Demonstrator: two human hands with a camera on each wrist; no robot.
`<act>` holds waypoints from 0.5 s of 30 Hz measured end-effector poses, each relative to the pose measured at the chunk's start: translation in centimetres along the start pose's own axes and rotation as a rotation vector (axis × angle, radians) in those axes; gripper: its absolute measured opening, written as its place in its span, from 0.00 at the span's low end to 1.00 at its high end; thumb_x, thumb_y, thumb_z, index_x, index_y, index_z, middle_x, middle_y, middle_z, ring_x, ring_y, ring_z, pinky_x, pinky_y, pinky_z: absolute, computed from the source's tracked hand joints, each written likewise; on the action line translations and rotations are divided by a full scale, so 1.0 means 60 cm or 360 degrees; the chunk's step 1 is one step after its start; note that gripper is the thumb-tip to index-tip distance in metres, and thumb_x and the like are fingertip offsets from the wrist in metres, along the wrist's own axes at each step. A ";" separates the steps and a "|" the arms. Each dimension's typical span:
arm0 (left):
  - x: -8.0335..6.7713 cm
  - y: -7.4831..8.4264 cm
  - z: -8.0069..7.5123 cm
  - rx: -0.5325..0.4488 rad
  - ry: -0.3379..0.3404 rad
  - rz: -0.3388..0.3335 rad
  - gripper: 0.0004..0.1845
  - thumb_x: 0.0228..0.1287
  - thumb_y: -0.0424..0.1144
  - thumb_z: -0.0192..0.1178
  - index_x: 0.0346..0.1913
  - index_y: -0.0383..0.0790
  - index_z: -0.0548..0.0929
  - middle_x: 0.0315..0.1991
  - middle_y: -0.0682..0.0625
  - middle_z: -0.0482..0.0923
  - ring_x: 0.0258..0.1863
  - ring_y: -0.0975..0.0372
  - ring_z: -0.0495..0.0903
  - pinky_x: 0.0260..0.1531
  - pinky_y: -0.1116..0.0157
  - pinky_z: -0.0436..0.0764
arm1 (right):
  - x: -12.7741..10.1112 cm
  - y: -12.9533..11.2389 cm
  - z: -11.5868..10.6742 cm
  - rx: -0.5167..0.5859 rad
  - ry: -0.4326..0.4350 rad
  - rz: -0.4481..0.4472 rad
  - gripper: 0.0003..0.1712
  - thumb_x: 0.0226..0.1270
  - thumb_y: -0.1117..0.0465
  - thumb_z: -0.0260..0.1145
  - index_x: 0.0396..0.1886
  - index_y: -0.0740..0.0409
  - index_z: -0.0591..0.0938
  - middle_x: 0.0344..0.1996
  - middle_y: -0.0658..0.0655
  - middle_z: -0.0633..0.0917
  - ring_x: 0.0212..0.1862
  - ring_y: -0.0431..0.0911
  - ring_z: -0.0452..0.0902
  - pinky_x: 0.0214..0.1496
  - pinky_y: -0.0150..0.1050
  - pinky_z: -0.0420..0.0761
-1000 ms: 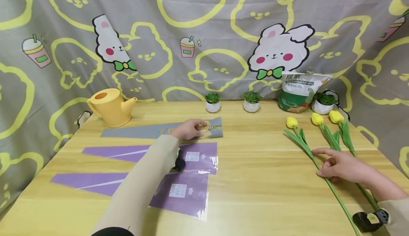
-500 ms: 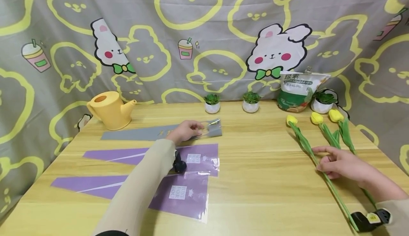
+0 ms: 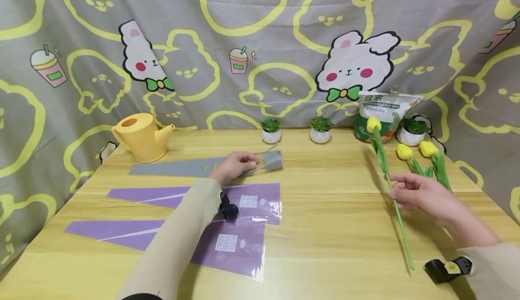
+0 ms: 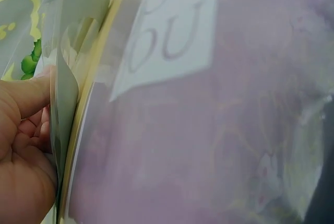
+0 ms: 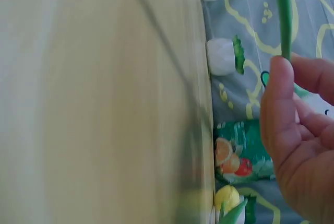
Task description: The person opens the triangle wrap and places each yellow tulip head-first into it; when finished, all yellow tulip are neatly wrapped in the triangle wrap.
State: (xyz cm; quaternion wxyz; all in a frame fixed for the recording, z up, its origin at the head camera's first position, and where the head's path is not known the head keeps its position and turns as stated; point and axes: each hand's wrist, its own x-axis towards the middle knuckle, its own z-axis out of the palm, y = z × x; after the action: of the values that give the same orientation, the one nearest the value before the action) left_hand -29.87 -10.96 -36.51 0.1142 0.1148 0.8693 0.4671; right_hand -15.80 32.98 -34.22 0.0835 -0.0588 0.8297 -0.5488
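Observation:
My right hand [image 3: 414,194] pinches the green stem of a yellow tulip [image 3: 373,124] and holds it lifted and tilted above the wooden table [image 3: 333,228]; in the right wrist view the stem [image 5: 283,15] runs out from my fingers [image 5: 279,109]. Two more yellow tulips [image 3: 418,151] lie at the far right. My left hand [image 3: 237,164] pinches the wide end of a grey flower sleeve [image 3: 183,168], whose clear flap is raised. The left wrist view shows my fingers [image 4: 26,98] on a clear film edge [image 4: 65,104]. Two purple sleeves [image 3: 243,246] lie nearer me.
A yellow watering can [image 3: 140,137] stands at the back left. Three small potted succulents [image 3: 271,131] and a fertiliser bag [image 3: 382,115] line the back edge. A patterned grey cloth [image 3: 260,43] hangs behind and at both sides.
My right hand has closed on a tulip stem and lifted the flower off the table, its head now up by the bag. My left hand has raised the grey sleeve's clear flap slightly.

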 end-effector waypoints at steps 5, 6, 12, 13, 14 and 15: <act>-0.006 0.001 -0.001 -0.0109 0.0030 -0.0003 0.14 0.65 0.35 0.56 0.52 0.38 0.79 0.52 0.45 0.76 0.45 0.59 0.72 0.47 0.65 0.69 | 0.024 -0.018 0.014 0.0424 0.0140 -0.0087 0.17 0.65 0.69 0.59 0.48 0.46 0.70 0.32 0.48 0.74 0.34 0.39 0.78 0.36 0.31 0.80; -0.006 0.001 -0.001 -0.0130 0.0033 -0.0006 0.14 0.66 0.35 0.55 0.52 0.38 0.79 0.52 0.45 0.76 0.46 0.59 0.72 0.48 0.64 0.69 | 0.029 -0.023 0.017 0.0519 0.0163 -0.0108 0.17 0.65 0.69 0.59 0.48 0.46 0.70 0.32 0.48 0.75 0.34 0.38 0.77 0.35 0.31 0.80; -0.008 0.001 0.002 -0.0207 0.0059 -0.0037 0.14 0.66 0.36 0.54 0.53 0.39 0.78 0.55 0.46 0.75 0.51 0.57 0.71 0.55 0.61 0.66 | 0.055 -0.050 0.044 0.0997 0.0356 -0.0269 0.15 0.60 0.71 0.62 0.43 0.50 0.76 0.29 0.47 0.79 0.30 0.37 0.77 0.31 0.30 0.80; -0.007 -0.001 0.002 -0.0212 0.0066 -0.0035 0.14 0.66 0.36 0.55 0.53 0.39 0.79 0.55 0.46 0.74 0.52 0.57 0.71 0.56 0.60 0.66 | 0.059 -0.053 0.051 0.1069 0.0393 -0.0300 0.14 0.60 0.72 0.63 0.41 0.50 0.78 0.28 0.48 0.80 0.29 0.38 0.78 0.30 0.30 0.80; -0.007 -0.002 0.003 -0.0224 0.0070 -0.0035 0.14 0.66 0.36 0.55 0.53 0.39 0.79 0.56 0.46 0.74 0.53 0.56 0.71 0.56 0.60 0.66 | 0.063 -0.055 0.059 0.1130 0.0427 -0.0330 0.14 0.59 0.73 0.63 0.40 0.51 0.78 0.27 0.48 0.80 0.28 0.38 0.78 0.29 0.30 0.80; -0.007 -0.004 0.005 -0.0233 0.0077 -0.0035 0.14 0.66 0.36 0.55 0.52 0.39 0.79 0.56 0.46 0.74 0.53 0.57 0.72 0.56 0.60 0.66 | 0.066 -0.056 0.066 0.1182 0.0462 -0.0353 0.14 0.58 0.73 0.64 0.39 0.52 0.79 0.27 0.48 0.81 0.28 0.38 0.79 0.29 0.30 0.80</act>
State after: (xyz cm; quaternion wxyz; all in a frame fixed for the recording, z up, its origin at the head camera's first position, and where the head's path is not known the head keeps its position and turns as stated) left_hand -29.41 -10.99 -36.82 0.1064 0.0853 0.8365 0.5307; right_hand -18.88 27.33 -32.94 -0.0784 -0.0357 0.5672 -0.8191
